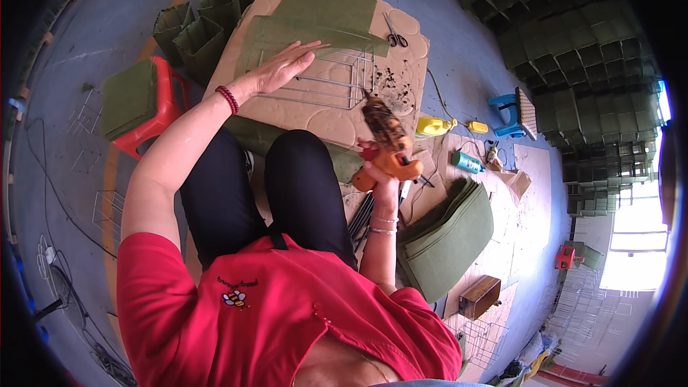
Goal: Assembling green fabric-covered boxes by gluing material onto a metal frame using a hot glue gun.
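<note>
My left hand (281,70) lies flat, fingers stretched out, over a wire frame (351,77) and the edge of a green fabric sheet (324,8). Both rest on a cardboard-topped table (319,120). In my right hand (381,176) is an orange glue gun (390,160), its front part dark and stained. The gun's nozzle points away from me and comes close to the near right corner of the wire frame; whether it touches cannot be told. Dark crumbs of residue (395,86) are scattered just right of the frame. Black-handled scissors (394,34) lie at the table's far right.
Several green fabric boxes (198,44) stand behind the table at left. A red stool (159,111) carries folded green fabric. Stacked green panels (451,236) lie at my right, near a yellow bottle (434,126) and a teal bottle (466,162). Cables run across the floor.
</note>
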A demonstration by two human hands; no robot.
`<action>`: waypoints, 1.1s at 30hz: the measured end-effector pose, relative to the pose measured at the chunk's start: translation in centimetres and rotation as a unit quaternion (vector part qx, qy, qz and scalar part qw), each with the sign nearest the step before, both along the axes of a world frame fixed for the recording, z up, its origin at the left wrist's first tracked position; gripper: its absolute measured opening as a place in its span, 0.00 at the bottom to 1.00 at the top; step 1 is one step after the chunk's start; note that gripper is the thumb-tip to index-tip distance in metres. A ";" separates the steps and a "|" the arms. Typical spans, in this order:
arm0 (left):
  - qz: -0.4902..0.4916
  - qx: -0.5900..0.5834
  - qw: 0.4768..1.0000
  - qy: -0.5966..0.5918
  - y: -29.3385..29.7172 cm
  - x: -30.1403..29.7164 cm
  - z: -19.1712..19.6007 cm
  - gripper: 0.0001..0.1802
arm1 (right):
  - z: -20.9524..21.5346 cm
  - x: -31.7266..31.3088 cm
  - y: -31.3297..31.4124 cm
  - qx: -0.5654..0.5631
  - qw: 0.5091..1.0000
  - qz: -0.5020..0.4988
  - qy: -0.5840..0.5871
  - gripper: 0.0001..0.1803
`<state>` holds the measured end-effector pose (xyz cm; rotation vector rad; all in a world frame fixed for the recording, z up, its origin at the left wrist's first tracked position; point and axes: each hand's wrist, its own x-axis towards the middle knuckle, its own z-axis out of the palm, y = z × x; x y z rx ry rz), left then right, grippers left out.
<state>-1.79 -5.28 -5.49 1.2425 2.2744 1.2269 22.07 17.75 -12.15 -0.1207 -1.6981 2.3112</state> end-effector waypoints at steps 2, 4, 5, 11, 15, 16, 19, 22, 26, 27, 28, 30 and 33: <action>0.018 0.013 0.997 -0.080 -0.3 -0.4 -0.5 0.41 | 0.4 -0.9 -1.7 0.037 0.998 0.050 -0.009 0.23; 0.053 0.083 0.975 -0.200 -0.4 -1.3 -1.6 0.47 | 0.3 -2.1 -2.9 0.053 0.995 0.085 -0.007 0.21; 0.054 0.082 0.974 -0.202 -0.5 -1.3 -1.5 0.47 | 0.2 -2.5 -3.0 0.051 0.995 0.086 -0.009 0.21; 0.018 -0.006 0.978 -0.209 -0.6 -1.6 2.5 0.44 | -0.4 -4.6 -3.1 0.294 0.950 0.101 -0.022 0.21; -0.051 -0.135 0.976 -0.164 -0.9 -4.0 2.1 0.48 | -0.4 -5.6 -3.2 0.402 0.913 0.065 0.035 0.20; -0.044 -0.174 0.971 -0.159 -0.5 -4.1 2.5 0.50 | 0.5 -5.8 -3.4 0.381 0.922 0.068 0.022 0.19; -0.050 -0.218 0.964 -0.141 0.6 -4.2 3.9 0.56 | 0.2 -5.7 -3.4 0.340 0.939 0.056 0.011 0.18; -0.128 -0.304 0.936 -0.121 1.1 -4.4 5.5 0.53 | -0.7 -5.1 -2.4 0.326 0.937 0.115 -0.054 0.19; -0.070 -0.203 0.977 0.014 0.9 -4.1 3.5 0.50 | -1.2 -4.6 -2.4 0.373 0.921 0.101 -0.054 0.17; -0.044 -0.202 0.978 0.016 0.8 -4.3 2.7 0.49 | -0.8 -4.5 -2.7 0.331 0.935 0.107 -0.071 0.17; -0.044 -0.202 0.978 0.016 0.8 -4.3 2.3 0.49 | -0.3 -4.5 -3.0 0.331 0.935 0.107 -0.071 0.17; -0.043 -0.168 0.985 -0.002 0.7 -4.5 1.5 0.48 | 0.6 -4.6 -3.6 0.310 0.944 0.100 -0.041 0.15; -0.045 -0.172 0.984 -0.013 1.0 -2.7 3.4 0.48 | 2.1 -4.4 -4.2 0.260 0.955 0.094 -0.108 0.14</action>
